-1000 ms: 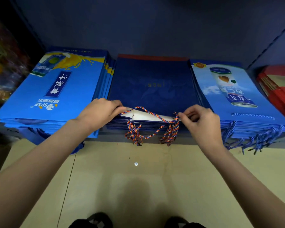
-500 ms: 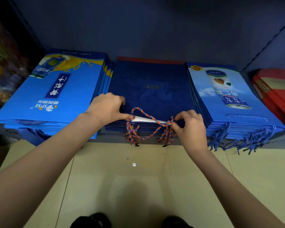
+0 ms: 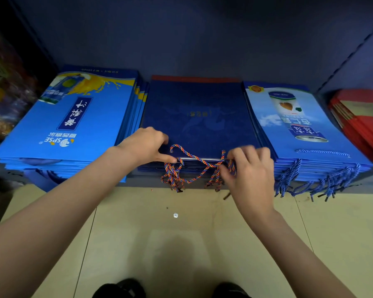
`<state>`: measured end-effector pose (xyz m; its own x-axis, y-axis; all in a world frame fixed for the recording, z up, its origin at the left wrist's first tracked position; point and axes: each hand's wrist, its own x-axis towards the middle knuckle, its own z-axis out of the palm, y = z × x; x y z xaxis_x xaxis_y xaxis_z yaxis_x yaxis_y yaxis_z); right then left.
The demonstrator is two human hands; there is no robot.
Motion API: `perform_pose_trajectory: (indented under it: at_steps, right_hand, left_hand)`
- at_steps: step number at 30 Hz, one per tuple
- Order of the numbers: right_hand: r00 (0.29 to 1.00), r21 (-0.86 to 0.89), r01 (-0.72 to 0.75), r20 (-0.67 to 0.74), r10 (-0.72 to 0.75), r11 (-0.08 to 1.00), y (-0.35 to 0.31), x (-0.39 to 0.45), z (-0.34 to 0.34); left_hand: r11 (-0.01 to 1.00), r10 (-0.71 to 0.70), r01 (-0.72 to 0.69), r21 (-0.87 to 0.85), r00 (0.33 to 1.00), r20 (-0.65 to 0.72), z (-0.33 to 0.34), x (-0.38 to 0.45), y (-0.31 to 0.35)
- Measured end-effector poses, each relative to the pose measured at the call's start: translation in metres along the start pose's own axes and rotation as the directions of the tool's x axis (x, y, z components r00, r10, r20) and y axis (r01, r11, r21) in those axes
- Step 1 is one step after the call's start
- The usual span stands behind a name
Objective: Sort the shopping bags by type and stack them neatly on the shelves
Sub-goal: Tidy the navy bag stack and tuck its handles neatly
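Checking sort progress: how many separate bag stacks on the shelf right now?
4: light blue SPSE stack far left, dark navy stack centre, light blue can-print stack right of it, red stack far right, partly cut off.

The right hand (image 3: 249, 168) is motion-blurred, its grip on the cord handles (image 3: 194, 166) unclear; far right of it, red bags (image 3: 362, 119) run off frame.

Three bag stacks (image 3: 198, 117) lie side by side on the shelf (image 3: 202, 50).
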<state>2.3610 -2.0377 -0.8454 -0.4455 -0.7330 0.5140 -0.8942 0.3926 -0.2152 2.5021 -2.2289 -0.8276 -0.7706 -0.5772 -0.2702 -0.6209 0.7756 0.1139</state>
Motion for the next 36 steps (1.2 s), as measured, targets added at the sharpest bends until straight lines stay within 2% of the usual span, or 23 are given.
perform_pose_trajectory:
  at_steps: [2,5,7,10,17,22,25,28,30,33,36]
  right_hand:
    - [0.996,0.059,0.085,-0.011,-0.085,0.995,-0.025,0.007,-0.002]
    - [0.977,0.025,0.183,0.109,-0.185,0.983,-0.059,0.017,0.022]
    - [0.970,-0.068,0.170,0.186,-0.155,0.983,-0.069,0.023,0.039]
    - [0.970,-0.158,0.189,0.185,-0.159,0.969,-0.070,0.028,0.047]
    - [0.977,-0.167,0.170,0.158,-0.143,0.971,-0.055,0.012,0.045]
    - [0.995,-0.098,0.073,0.082,-0.065,0.992,-0.072,0.012,0.058]
    - [0.997,0.049,0.022,0.067,-0.025,0.999,-0.085,0.007,0.057]
    - [0.975,0.193,0.138,0.146,-0.168,0.971,-0.105,-0.020,0.050]
    - [0.942,0.213,0.216,0.213,-0.260,0.953,-0.103,-0.040,0.048]
    - [0.932,0.179,0.188,0.279,-0.233,0.966,-0.070,-0.041,0.044]
    - [0.956,0.293,0.039,0.269,-0.122,0.955,-0.041,-0.029,0.030]
  left_hand:
    - [0.999,0.035,-0.034,-0.035,0.999,0.033,0.000,-0.001,-0.008]
    - [0.994,0.087,-0.084,-0.063,0.995,0.054,0.000,-0.003,-0.017]
    - [0.993,0.104,-0.101,-0.062,0.993,0.056,0.000,-0.005,-0.018]
    - [0.991,0.116,-0.115,-0.063,0.993,0.024,0.002,-0.007,-0.019]
    - [0.992,0.117,-0.117,-0.053,0.993,-0.006,0.000,-0.012,-0.018]
    - [0.994,0.099,-0.100,-0.046,0.995,-0.019,-0.002,-0.015,-0.016]
    - [0.998,0.047,-0.047,-0.034,0.999,-0.022,0.003,-0.017,-0.015]
    - [0.996,-0.018,0.017,-0.090,1.000,-0.009,0.007,-0.014,-0.016]
    - [0.992,-0.035,0.037,-0.123,0.999,0.016,0.004,-0.012,-0.018]
    - [0.993,-0.024,0.029,-0.114,0.999,0.049,0.004,-0.012,-0.019]
    - [0.995,-0.020,0.027,-0.100,0.997,0.068,0.005,-0.014,-0.016]
